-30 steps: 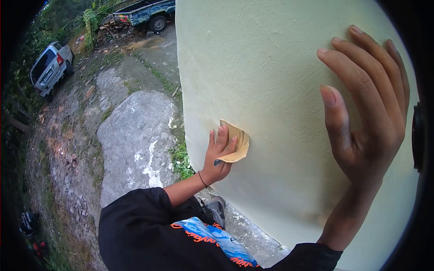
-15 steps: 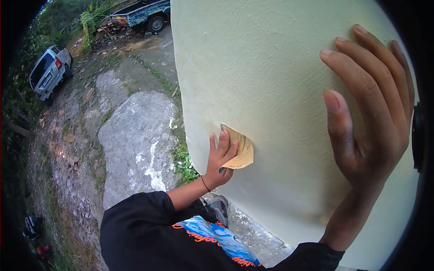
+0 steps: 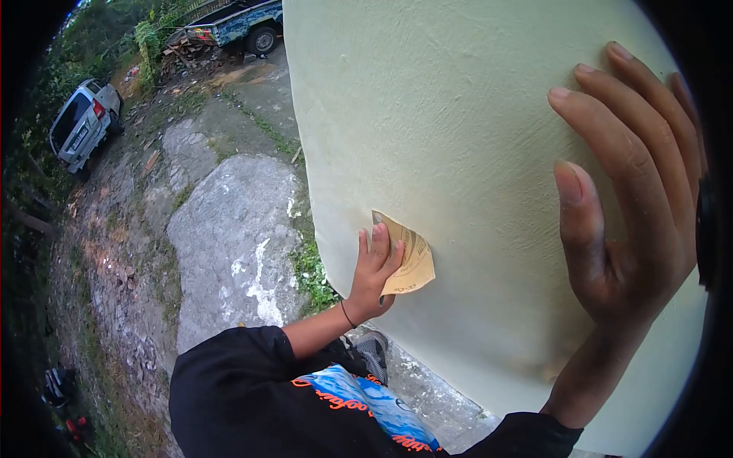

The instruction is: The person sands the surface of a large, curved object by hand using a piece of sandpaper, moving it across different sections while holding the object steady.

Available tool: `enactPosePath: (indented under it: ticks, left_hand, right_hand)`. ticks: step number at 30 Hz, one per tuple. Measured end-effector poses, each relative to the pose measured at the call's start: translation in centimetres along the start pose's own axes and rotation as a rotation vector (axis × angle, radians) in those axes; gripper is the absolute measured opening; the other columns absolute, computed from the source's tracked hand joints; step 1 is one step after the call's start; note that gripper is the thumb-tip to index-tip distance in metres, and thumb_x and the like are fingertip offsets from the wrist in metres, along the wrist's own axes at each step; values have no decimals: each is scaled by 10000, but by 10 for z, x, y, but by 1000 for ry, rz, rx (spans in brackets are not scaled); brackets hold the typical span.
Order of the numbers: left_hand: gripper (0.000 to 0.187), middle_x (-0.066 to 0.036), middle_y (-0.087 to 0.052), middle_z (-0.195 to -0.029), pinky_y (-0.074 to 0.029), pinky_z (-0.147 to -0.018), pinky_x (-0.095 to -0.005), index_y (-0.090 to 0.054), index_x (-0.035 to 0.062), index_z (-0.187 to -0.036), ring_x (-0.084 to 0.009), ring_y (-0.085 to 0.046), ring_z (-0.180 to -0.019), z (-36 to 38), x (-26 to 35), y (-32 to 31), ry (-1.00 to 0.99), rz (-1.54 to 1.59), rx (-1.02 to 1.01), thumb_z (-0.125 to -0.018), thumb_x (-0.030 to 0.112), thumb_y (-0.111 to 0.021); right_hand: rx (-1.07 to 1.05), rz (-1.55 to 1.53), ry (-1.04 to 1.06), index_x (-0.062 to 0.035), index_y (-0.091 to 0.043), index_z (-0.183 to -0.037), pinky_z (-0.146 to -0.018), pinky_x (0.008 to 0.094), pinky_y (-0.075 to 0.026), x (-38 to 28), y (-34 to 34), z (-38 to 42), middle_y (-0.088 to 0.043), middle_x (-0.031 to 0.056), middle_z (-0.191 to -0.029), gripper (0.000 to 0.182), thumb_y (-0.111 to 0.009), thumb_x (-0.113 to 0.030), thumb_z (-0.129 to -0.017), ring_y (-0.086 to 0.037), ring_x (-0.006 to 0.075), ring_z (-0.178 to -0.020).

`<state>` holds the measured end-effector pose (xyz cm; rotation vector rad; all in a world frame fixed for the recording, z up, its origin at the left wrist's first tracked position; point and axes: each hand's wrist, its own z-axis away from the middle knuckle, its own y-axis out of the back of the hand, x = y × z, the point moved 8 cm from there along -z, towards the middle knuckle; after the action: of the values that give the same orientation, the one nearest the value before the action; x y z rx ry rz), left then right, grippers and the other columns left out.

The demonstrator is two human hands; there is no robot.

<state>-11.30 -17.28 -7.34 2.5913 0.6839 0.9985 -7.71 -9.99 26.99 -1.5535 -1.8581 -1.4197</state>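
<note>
Sandpaper (image 3: 413, 262), a folded tan sheet, lies flat on the pale wall (image 3: 458, 114) low down, pressed there by the left hand (image 3: 373, 271), whose fingers (image 3: 379, 243) are laid together over its near edge. The right hand (image 3: 634, 191) rests open higher on the same wall, fingers slightly spread, holding nothing. Beyond, a silver car (image 3: 82, 122) and a blue truck (image 3: 233, 23) stand on rough ground.

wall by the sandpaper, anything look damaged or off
No cracks or holes show. The wall is rough-textured, with a brownish smudge low near the right hand. The sandpaper under the left hand is curled.
</note>
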Motion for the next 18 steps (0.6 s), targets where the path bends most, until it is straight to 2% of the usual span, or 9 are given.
enactPosePath:
  ticks: [3, 4, 5, 6, 8, 9, 12, 15, 18]
  left_hand:
    - [486, -307, -70, -1514, 21, -1127, -515, -299, -75, -1404, -424, -49, -1424, -51, -20, 39, -77, -108, 168, -965, 131, -327]
    - [438, -281, -294, -1451, -132, -1126, -435, -373, -76, -1345, -365, -286, -1353, -80, -29, 67, -22, -102, 380, -986, 174, -361]
    - [251, -138, -322, -994, -191, -791, -372, -383, -37, -978, -220, -304, -936, -101, -46, 86, 55, -38, 472, -1002, 212, -375]
    - [477, 5, -350, -536, -250, -456, -308, -393, 2, -612, -75, -322, -519, -121, -62, 104, 126, 33, 569, -1019, 250, -389]
    - [409, -124, -461, -555, -248, -464, -386, -458, -20, -628, -219, -414, -465, -135, -74, 117, 260, 28, 462, -986, 171, -408]
    - [363, -165, -519, -642, -331, -540, -383, -509, -33, -701, -243, -495, -562, -132, -84, 109, 436, -22, 351, -985, 170, -408]
    - [448, -312, -231, -1473, -52, -1137, -454, -389, -91, -1338, -408, -164, -1413, -100, -24, 79, -34, 108, 510, -978, 176, -371]
    - [522, -313, -122, -1506, 6, -1112, -565, -355, -23, -1403, -421, -57, -1427, -9, -6, 4, 24, -18, 69, -895, 95, -371]
    - [513, -305, -123, -1509, 7, -1112, -566, -339, -29, -1408, -419, -58, -1427, -19, -25, 16, 18, -110, 120, -924, 137, -372]
  right_hand:
    - [-3, -76, 17, -86, -681, -1051, -1068, 460, -362, 0, -2, 0, -668, 121, -1102, 234, -549, -175, -879, -552, 304, -1184]
    - [13, -90, 25, -79, -677, -1055, -1057, 459, -376, 0, -2, 0, -667, 124, -1102, 239, -553, -175, -875, -552, 303, -1183]
    - [22, -97, 25, -75, -676, -1056, -1052, 458, -383, 0, -1, 1, -667, 125, -1102, 241, -556, -175, -873, -553, 303, -1182]
    - [31, -103, 26, -71, -674, -1058, -1046, 457, -390, 0, -1, 1, -667, 127, -1101, 244, -558, -175, -871, -553, 303, -1182]
    - [48, -124, 23, -65, -672, -1061, -1036, 460, -402, 0, -1, 1, -666, 132, -1096, 247, -565, -175, -867, -553, 308, -1179]
    - [54, -131, 21, -64, -671, -1062, -1032, 460, -406, 1, -1, 1, -666, 134, -1095, 248, -567, -174, -865, -553, 309, -1179]
    - [64, -154, 50, -54, -669, -1060, -1029, 463, -409, 1, -1, 0, -666, 142, -1084, 247, -567, -167, -865, -555, 317, -1173]
    - [67, -159, 68, -47, -666, -1060, -1025, 463, -413, 0, -2, 0, -667, 147, -1075, 246, -559, -154, -866, -555, 322, -1171]
    - [75, -171, 34, -47, -664, -1063, -1025, 462, -415, 0, -2, 1, -666, 148, -1078, 248, -555, -151, -866, -552, 320, -1176]
